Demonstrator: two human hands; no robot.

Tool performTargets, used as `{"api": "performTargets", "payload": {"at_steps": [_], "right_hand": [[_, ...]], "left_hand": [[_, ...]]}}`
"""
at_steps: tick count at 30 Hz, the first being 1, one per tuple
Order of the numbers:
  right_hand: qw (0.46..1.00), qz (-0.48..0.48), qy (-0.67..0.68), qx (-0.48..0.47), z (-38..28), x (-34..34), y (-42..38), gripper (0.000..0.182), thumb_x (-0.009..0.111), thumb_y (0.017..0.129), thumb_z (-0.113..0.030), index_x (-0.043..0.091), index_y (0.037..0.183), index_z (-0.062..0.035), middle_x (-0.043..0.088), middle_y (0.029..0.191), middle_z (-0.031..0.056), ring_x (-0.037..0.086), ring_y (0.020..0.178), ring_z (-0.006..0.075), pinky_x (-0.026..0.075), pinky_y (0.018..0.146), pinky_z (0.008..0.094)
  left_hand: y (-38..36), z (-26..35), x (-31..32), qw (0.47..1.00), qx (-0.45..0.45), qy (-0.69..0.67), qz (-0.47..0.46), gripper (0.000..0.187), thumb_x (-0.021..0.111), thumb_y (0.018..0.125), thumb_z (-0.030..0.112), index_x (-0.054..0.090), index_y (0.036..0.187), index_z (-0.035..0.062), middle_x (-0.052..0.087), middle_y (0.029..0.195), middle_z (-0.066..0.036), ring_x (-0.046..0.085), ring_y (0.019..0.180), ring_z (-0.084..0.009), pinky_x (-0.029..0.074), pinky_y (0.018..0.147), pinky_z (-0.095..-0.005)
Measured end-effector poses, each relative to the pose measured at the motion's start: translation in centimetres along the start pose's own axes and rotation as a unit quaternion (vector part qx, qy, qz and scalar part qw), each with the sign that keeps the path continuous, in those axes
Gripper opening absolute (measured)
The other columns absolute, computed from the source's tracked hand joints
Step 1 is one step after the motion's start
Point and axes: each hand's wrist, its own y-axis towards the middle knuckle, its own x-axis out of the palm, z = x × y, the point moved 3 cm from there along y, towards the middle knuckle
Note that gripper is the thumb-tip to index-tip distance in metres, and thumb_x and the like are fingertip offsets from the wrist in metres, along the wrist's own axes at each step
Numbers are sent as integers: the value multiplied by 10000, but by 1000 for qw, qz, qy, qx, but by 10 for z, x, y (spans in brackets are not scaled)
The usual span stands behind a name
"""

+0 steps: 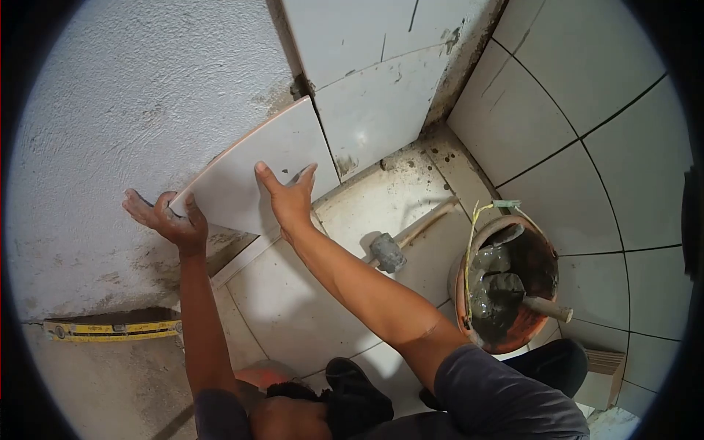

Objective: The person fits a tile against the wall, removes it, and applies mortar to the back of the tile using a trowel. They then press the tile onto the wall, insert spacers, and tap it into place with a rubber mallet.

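Observation:
A white tile [242, 187] stands against the rough wall, its right edge beside the tiles fixed there. My left hand [172, 220] is at the tile's left end, thumb and fingers around its edge. My right hand [288, 196] presses on the tile's face near its right side, thumb and fingers spread. Below and right of the tile, a mallet [389, 253] with a grey head and wooden handle lies on the floor.
An orange bucket [469, 275] with a wooden-handled tool [546, 308] in it stands near the tiled right wall [587, 183]. A yellow spirit level [114, 331] lies at the lower left. My feet are at the bottom.

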Motion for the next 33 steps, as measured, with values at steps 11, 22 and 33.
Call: {"api": "performTargets", "payload": {"at_steps": [11,22,33], "right_hand": [[997,-14,-4,-79,29,-21,-8,994,669,758,-436,81,1383,66,166,1423,253,181,1333,316,221,1062,350],[991,-99,-33,80,133,-108,-69,580,692,744,-367,539,1151,17,630,920,136,578,853,183,447,751,277],[964,-117,-232,58,172,-120,-48,494,680,764,-304,561,1083,54,619,870,91,561,768,152,446,709,265]], "left_hand": [[-1,3,0,998,51,18,-20,258,523,866,267,483,926,19,158,1402,-301,50,1319,-477,43,1008,-652],[5,13,-21,994,-31,11,-102,300,567,855,290,577,987,20,159,1428,-250,57,1332,-435,83,1031,-601],[98,64,-4,946,212,-28,-245,376,716,690,427,623,827,90,306,1424,-82,200,1339,-317,174,1063,-509]]}}
